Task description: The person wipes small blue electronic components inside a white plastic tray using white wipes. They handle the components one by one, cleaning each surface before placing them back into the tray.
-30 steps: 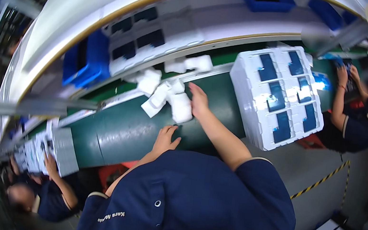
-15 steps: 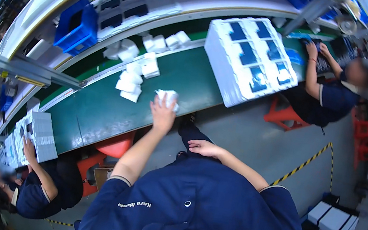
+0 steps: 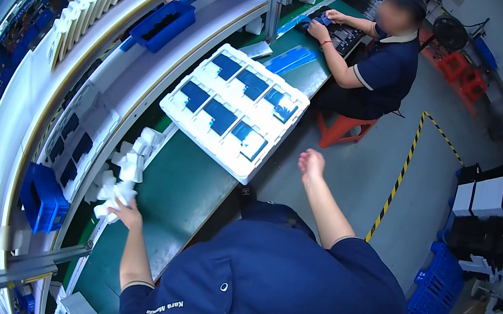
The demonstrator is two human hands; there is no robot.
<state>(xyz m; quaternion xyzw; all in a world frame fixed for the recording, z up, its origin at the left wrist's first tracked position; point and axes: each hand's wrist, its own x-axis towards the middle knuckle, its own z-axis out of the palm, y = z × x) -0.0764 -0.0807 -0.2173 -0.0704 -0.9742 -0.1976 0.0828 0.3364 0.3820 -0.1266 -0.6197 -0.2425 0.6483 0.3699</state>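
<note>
A loose cluster of soft-looking white bundles (image 3: 117, 195) is set along the back edge of the long green-topped counter (image 3: 185, 182), beside the curved white shelf (image 3: 144, 89); it is reached by the bare left hand (image 3: 126, 211), whose fingers are laid against the nearest bundle, though whether that bundle is gripped or merely touched cannot be told; by this placing, the middle of the counter is probably left free for handling; the two hands are held well apart, the right hand (image 3: 311, 165) being raised beyond the counter's front edge, with its fingers loosely curled and nothing seen in it; it is perhaps carried there for balance, as the reach is made by the other arm alone; farther along the counter a large white moulded tray (image 3: 200, 130) is placed, in which six flat dark-blue rectangular panels (image 3: 219, 118) are laid in two rows; each panel is seated in its own recess, presumably so that faces and edges are not rubbed together; a second white tray (image 3: 100, 108) with dark panels is rested on the shelf, close by a blue open-topped plastic bin (image 3: 44, 200), likely so that both are had within arm's length; past the large tray, a small dark piece is handled by a seated co-worker in a navy shirt (image 3: 380, 69)
</note>
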